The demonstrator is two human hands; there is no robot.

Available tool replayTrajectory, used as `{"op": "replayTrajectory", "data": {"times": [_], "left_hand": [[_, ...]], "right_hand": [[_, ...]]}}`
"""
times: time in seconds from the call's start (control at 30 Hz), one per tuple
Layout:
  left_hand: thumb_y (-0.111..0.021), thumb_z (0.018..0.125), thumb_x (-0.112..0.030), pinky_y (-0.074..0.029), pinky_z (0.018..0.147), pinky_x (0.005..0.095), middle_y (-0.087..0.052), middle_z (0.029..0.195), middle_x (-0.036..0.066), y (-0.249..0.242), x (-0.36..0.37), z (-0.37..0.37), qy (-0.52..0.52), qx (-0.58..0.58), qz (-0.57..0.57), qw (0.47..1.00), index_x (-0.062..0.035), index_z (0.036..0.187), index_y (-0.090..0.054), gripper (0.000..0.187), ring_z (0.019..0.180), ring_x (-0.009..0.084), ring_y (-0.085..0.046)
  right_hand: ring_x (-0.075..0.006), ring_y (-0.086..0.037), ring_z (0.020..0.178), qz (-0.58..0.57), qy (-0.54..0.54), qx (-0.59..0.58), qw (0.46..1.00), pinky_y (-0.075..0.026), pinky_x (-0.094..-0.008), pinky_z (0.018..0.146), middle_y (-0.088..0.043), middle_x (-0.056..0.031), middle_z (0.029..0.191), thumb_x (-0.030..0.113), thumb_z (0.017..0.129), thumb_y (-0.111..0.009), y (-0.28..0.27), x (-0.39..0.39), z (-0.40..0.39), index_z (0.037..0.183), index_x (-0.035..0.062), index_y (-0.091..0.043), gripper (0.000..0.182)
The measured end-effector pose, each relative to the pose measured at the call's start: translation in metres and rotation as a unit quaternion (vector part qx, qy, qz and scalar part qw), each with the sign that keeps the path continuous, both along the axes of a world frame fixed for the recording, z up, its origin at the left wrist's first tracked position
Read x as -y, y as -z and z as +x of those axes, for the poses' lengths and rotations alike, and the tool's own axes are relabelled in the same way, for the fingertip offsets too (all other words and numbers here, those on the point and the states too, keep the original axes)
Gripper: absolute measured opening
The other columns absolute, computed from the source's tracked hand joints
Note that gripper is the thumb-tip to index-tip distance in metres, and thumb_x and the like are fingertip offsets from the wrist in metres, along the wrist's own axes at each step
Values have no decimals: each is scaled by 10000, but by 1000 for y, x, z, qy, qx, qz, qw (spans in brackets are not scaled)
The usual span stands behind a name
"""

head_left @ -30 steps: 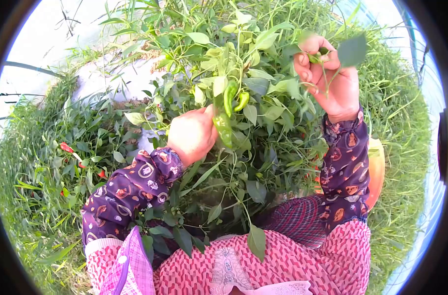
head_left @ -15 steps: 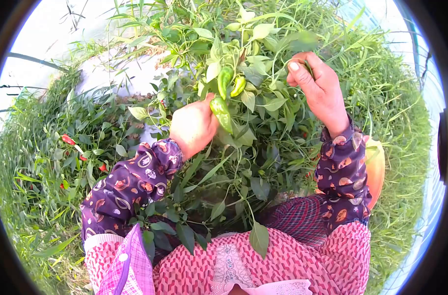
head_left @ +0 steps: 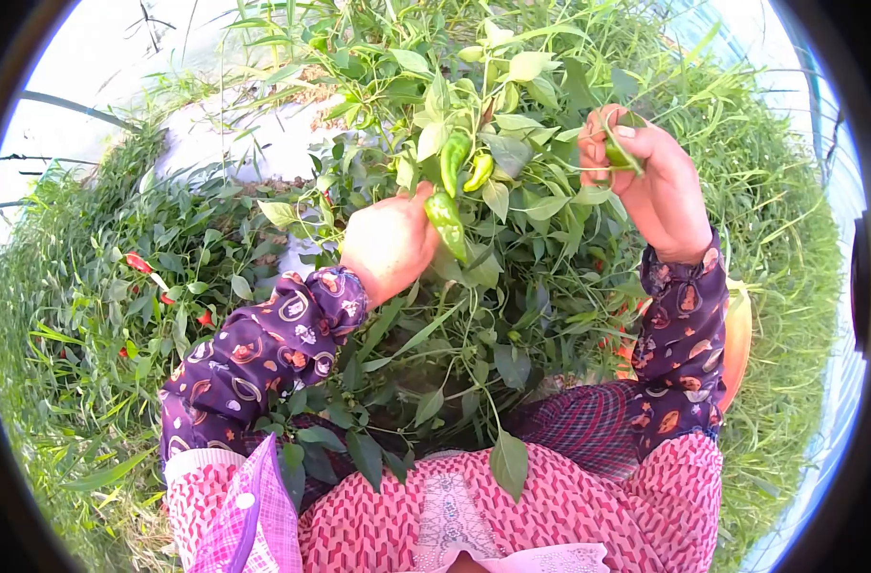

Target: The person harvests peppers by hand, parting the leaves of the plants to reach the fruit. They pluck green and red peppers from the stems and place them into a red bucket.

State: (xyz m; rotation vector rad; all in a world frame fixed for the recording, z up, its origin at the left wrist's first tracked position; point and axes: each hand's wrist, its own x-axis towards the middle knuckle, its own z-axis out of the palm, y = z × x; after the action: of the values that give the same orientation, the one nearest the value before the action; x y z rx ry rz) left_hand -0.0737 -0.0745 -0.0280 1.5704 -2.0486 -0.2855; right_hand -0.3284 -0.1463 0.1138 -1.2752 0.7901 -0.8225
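My left hand [head_left: 390, 244] is closed at the pepper plant [head_left: 437, 100], its fingertips on the branch just behind a large green pepper [head_left: 446, 227]. Another green pepper [head_left: 455, 164] hangs right above, beside a smaller yellow-green pepper [head_left: 479, 172]. Off to the right of these, my right hand [head_left: 657, 181] is raised with its fingers curled around a green leaf [head_left: 623, 158]. Part of that leaf is hidden by the fingers. Pale leaves of the plant spread between both hands.
Red peppers [head_left: 138, 263] show low in the foliage at left. An orange-yellow container [head_left: 736, 344] stands behind my right forearm. Tall grass [head_left: 784, 286] grows along the right, and white sheeting [head_left: 216, 134] covers ground at the back left. Leafy stems reach over my lap.
My right hand has moved slightly right and turned, showing more of its palm and fingers with the leaf. My left hand stays at the branch; the view has shifted a little.
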Motion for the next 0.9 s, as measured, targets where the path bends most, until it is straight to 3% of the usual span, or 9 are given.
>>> {"op": "replayTrajectory", "data": {"times": [0.07, 0.13, 0.17, 0.2, 0.3, 0.53, 0.67, 0.83, 0.9], "left_hand": [[-556, 933, -323, -502, 609, 453, -627, 692, 169, 0, 0, 0, 5, 5, -9, 1000, -6, 1107, -583, 363, 681, 363, -629], [-551, 934, -318, -504, 617, 452, -622, 682, 175, -10, -1, -2, -4, 5, 10, 1000, 9, 1124, -578, 379, 684, 359, -629], [-549, 827, -169, -529, 717, 424, -648, 831, 168, -17, -1, -3, -7, 27, 94, 995, 33, 1170, -554, 398, 813, 337, -653], [-549, 827, -169, -529, 717, 424, -648, 831, 168, -17, -1, -3, -11, 29, 91, 995, 33, 1170, -554, 398, 813, 337, -653], [-550, 838, -181, -525, 728, 429, -651, 845, 166, -18, -2, -3, 1, 40, 96, 995, 10, 1150, -563, 366, 830, 338, -652], [-551, 840, -182, -524, 725, 437, -652, 854, 171, -18, -2, -4, 4, 26, 90, 996, 18, 1157, -560, 375, 822, 345, -648], [-556, 831, -179, -525, 723, 440, -657, 862, 171, -18, -4, -6, 5, 48, 84, 995, 24, 1145, -563, 373, 820, 347, -648], [-557, 830, -178, -526, 718, 443, -658, 854, 167, -15, -4, -7, 4, 32, 68, 997, 18, 1129, -565, 358, 815, 348, -650], [-559, 826, -172, -528, 721, 444, -657, 848, 170, -16, -4, -8, -4, 31, 74, 997, 14, 1113, -567, 342, 817, 345, -653]], "right_hand": [[-116, -551, 762, 58, -4, 83, 995, -467, -266, 720, -582, -21, 840, 175, 930, -545, 2, 3, -3, 970, 20, -580, 164], [-113, -556, 793, -38, 33, -13, 999, -470, -266, 715, -581, -27, 849, 156, 915, -534, 4, 8, -8, 987, 29, -573, 151], [-109, -564, 772, -66, 68, -44, 995, -469, -255, 715, -593, -27, 840, 139, 907, -534, 4, 9, -9, 941, 22, -586, 133], [-109, -564, 772, -69, 64, -41, 995, -469, -255, 715, -593, -27, 840, 139, 907, -534, 6, 10, -9, 941, 22, -586, 133], [-83, -543, 675, -192, 114, -229, 948, -475, -250, 695, -622, -24, 821, 112, 877, -536, 9, 13, -12, 842, 7, -610, 133], [-50, -439, 569, -84, 123, -157, 976, -380, -211, 525, -515, 27, 710, 123, 866, -495, 8, 11, -10, 843, 54, -564, 100], [-35, -351, 510, -108, 192, -135, 966, -305, -210, 472, -443, 56, 656, 121, 862, -496, 11, 14, -8, 816, 64, -545, 89], [-21, -304, 493, -105, 217, -104, 965, -263, -205, 461, -407, 66, 621, 366, 916, -635, 12, 19, -14, 973, 29, -643, 341], [-52, -377, 525, -80, 163, -99, 978, -335, -214, 505, -455, 49, 680, 458, 876, -668, 11, 17, -10, 1201, -10, -542, 584]]}}
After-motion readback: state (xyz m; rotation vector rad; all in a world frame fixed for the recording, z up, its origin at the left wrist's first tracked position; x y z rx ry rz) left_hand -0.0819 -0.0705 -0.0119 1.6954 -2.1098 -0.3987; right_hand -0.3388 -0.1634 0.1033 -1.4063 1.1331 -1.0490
